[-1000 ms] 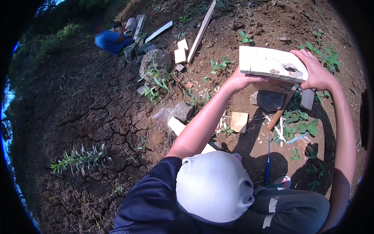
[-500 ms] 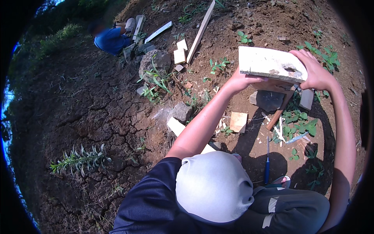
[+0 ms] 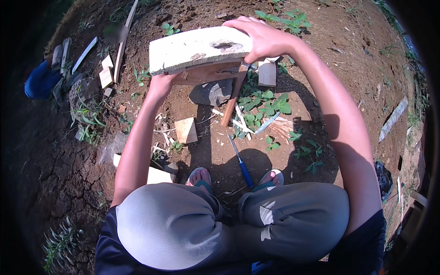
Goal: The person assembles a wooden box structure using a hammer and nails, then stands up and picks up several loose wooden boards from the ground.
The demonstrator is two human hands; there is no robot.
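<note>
Out in front of me I hold up a pale wooden board with a dark knot hole near its right end. A browner wooden face shows beneath it. My left hand grips the lower left corner, its fingers partly hidden by the wood. Around the right end curls my right hand, thumb at the front edge and fingers over the far side. Below lie a dark stone and a tool with a brown wooden handle, its top end partly hidden. A blue-handled tool with a thin metal shaft lies between my feet.
Small wood blocks lie on the soil among slivers and green plants. At the far left are loose boards, a rock and a person in blue. A black bag is at the right.
My view has swung to the right, so the scene sits further left and both my knees and feet show. Both hands still hold the board.
</note>
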